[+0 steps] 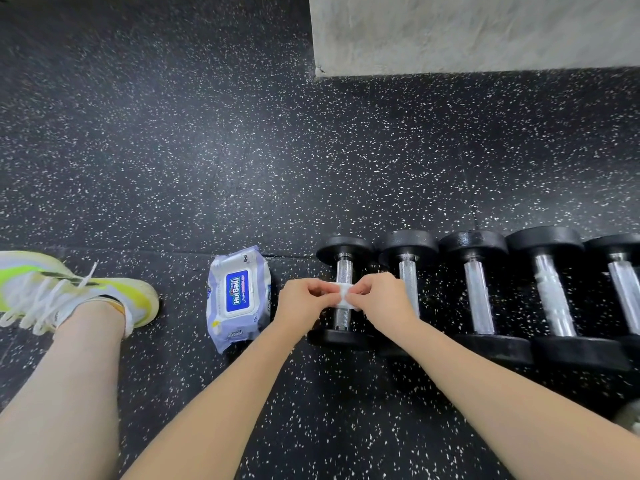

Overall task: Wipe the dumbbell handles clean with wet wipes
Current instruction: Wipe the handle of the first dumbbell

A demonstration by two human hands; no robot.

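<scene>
Both hands pinch one small folded white wet wipe (343, 295) between curled fingertips, the left hand (304, 303) on its left edge and the right hand (381, 301) on its right edge, holding it over the knurled handle (343, 271) of the leftmost dumbbell (341, 292). Whether the wipe touches the handle or sits just above it cannot be told, since the wipe and fingers hide the handle's middle. Five black dumbbells lie side by side in a row on the speckled black rubber floor (207, 150); the second dumbbell (408, 268) is partly covered by the right hand and forearm, the third dumbbell (479, 292) and fourth dumbbell (554, 299) show whole handles, and the fifth dumbbell (623, 289) is cut off by the right edge. Any weight markings on the heads are too dark to make out. Left of the row lies a pale purple wet wipe pack (238, 299), its flap closed, with a blue label reading "HuiBeiLi"; the smaller print is illegible. At far left a bare leg ends in a white and yellow-green sneaker (69, 292), cut by the frame edge. A grey concrete block (474, 32) fills the upper right corner.
</scene>
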